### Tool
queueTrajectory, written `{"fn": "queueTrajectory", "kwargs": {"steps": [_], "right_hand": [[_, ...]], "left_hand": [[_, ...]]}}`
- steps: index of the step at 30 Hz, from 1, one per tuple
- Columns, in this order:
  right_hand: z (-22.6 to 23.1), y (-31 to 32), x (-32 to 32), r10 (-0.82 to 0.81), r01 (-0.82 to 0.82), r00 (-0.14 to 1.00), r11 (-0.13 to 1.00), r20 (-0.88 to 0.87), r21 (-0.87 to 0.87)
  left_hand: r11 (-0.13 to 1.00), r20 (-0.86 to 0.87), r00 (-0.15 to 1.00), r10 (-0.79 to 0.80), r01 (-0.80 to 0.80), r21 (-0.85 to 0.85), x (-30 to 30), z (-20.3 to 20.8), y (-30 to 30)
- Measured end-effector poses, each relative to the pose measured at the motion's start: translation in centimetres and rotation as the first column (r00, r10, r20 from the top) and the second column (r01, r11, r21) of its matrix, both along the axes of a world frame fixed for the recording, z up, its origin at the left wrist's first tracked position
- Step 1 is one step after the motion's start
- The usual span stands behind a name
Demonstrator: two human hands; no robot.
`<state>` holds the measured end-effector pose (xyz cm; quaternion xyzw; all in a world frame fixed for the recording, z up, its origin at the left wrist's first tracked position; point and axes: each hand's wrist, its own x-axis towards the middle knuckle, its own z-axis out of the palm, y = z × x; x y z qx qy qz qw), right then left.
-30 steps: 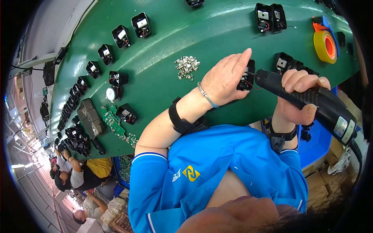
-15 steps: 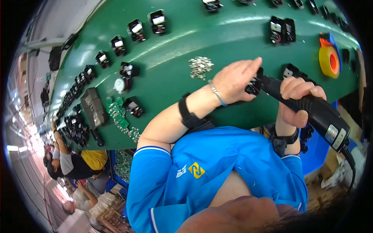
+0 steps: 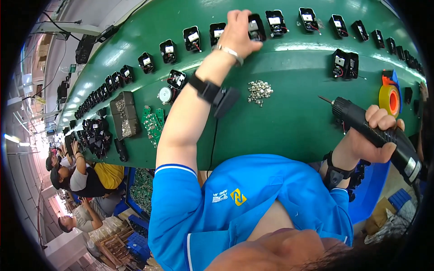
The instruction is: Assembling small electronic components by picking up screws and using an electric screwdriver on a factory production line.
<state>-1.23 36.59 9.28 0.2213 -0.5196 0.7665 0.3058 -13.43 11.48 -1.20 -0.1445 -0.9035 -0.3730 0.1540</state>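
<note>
Thumb and fingers of the left hand (image 3: 240,38) hold a black housing (image 3: 257,29) among similar housings (image 3: 275,22) toward the far edge of the green worktop (image 3: 271,135). Near its right edge, the right hand (image 3: 371,139) wraps a power screwdriver (image 3: 351,114), held aside, apparently for clearance.

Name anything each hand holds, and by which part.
The right hand grips the power screwdriver around its body. The left hand is at a black case; whether it grips cannot be told.

case (image 3: 257,28): left edge behind left hand (image 3: 237,36) | driver (image 3: 359,121): cable (image 3: 417,192) lost in dark rim | far cases (image 3: 400,53): contents too small
</note>
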Motion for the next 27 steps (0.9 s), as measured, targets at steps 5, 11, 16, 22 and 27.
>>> {"fn": "queueTrajectory", "kwargs": {"steps": [5, 11, 16, 22, 27], "right_hand": [[-1.0, -0.3, -0.1, 0.078, -0.078, 0.996, 0.997, 0.037, -0.015], [-2.0, 0.0, 0.6, 0.037, -0.036, 0.995, 0.999, 0.094, -0.016], [-2.7, -1.5, 0.1, 0.119, -0.114, 0.986, 0.992, 0.120, -0.054], [-2.3, -2.3, 0.4, 0.089, -0.073, 0.987, 0.990, 0.130, -0.119], [-2.3, -2.3, 0.0, 0.100, -0.082, 0.987, 0.987, 0.125, -0.139]], "left_hand": [[0.969, -0.174, 0.985, 0.006, -0.049, -0.244, -1.8, -2.9, -0.6], [0.954, -0.156, 0.959, -0.237, 0.200, -0.224, 4.2, 1.7, 0.6], [0.950, 0.052, 0.960, -0.276, 0.281, -0.139, 10.2, 0.3, 2.4], [0.924, 0.068, 0.972, -0.223, 0.233, -0.305, 10.4, -0.4, 3.8], [0.961, -0.035, 0.972, -0.234, 0.226, -0.162, 10.3, 0.4, 3.4]]}}
